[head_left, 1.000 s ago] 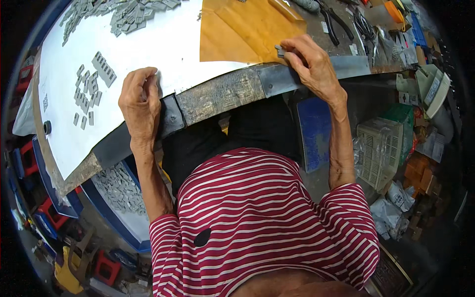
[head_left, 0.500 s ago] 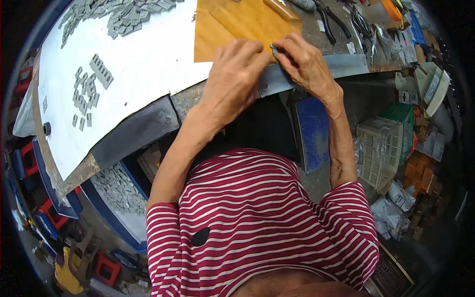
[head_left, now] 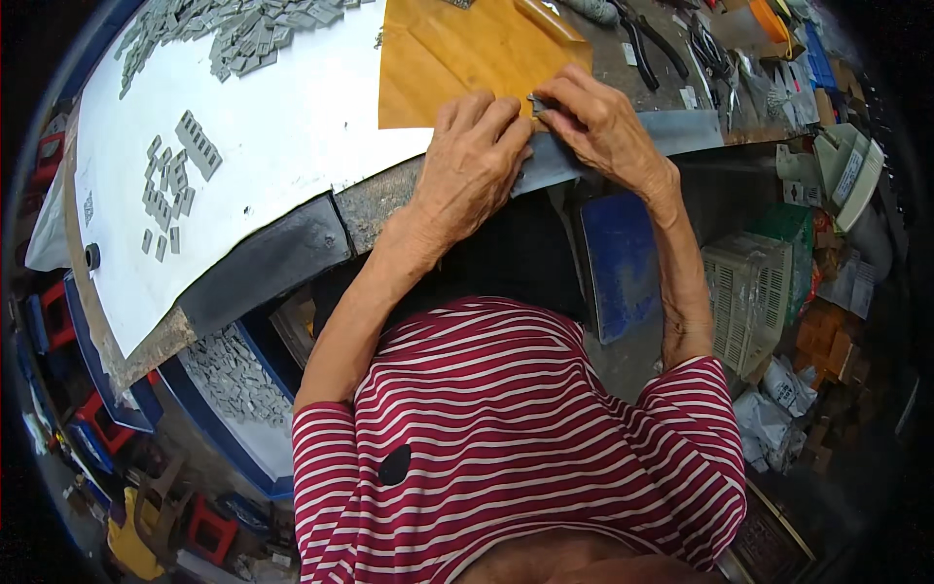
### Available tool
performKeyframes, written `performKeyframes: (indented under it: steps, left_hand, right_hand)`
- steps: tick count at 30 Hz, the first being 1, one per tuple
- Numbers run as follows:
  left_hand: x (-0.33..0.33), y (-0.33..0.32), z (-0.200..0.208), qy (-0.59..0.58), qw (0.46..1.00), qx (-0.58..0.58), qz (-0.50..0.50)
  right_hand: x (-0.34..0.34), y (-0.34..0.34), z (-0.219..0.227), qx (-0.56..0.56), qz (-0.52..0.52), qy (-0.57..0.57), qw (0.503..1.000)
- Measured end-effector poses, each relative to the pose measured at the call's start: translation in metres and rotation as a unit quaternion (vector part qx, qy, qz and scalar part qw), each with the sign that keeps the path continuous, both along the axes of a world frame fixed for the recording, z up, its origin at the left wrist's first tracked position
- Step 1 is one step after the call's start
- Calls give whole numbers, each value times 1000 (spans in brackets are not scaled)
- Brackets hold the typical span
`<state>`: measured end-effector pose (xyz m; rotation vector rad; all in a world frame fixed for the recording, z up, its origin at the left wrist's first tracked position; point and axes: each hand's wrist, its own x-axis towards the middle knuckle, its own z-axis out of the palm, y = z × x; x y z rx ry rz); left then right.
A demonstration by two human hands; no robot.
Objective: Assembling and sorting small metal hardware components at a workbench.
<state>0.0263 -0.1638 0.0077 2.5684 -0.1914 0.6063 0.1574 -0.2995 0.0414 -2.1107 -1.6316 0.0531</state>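
Note:
Between the thumb and fingers of my right hand (head_left: 605, 128) is a small grey piece (head_left: 536, 103), mostly covered by the fingertips. My left hand (head_left: 474, 161) is beside it with curled fingers pressed together; what they hold, if anything, is hidden. Both hands are at the table's near edge, over the front of an amber sheet (head_left: 438, 73). Left of them, a white sheet (head_left: 292, 127) bears a small group of flat grey pieces (head_left: 167, 182) and a short joined strip of them (head_left: 198, 144). A large heap of similar pieces (head_left: 258, 34) spreads at the back.
Black-handled pliers (head_left: 644, 49) lie to the back right, near an orange-rimmed container (head_left: 769, 21). Below the table on the left stands a blue tray (head_left: 261, 462) full of grey pieces. A pale plastic crate (head_left: 744, 292) and a blue panel (head_left: 618, 263) are low on the right.
My left hand has drawn slightly toward me, its fingers curling more. The amber sheet has shifted a little left and nearer. My right hand keeps its pinch in nearly the same place.

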Motion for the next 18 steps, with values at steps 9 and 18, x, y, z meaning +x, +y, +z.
performKeyframes:
  steps: [9,18]
  left_hand:
    - [-1,-1,-1,-3,1000,17,2]
    - [0,-1,-2,-4,1000,19,1]
  right_hand:
    - [1,0,-1,0,19,-20,1000]
    - [-3,2,-7,23,9,-49,998]
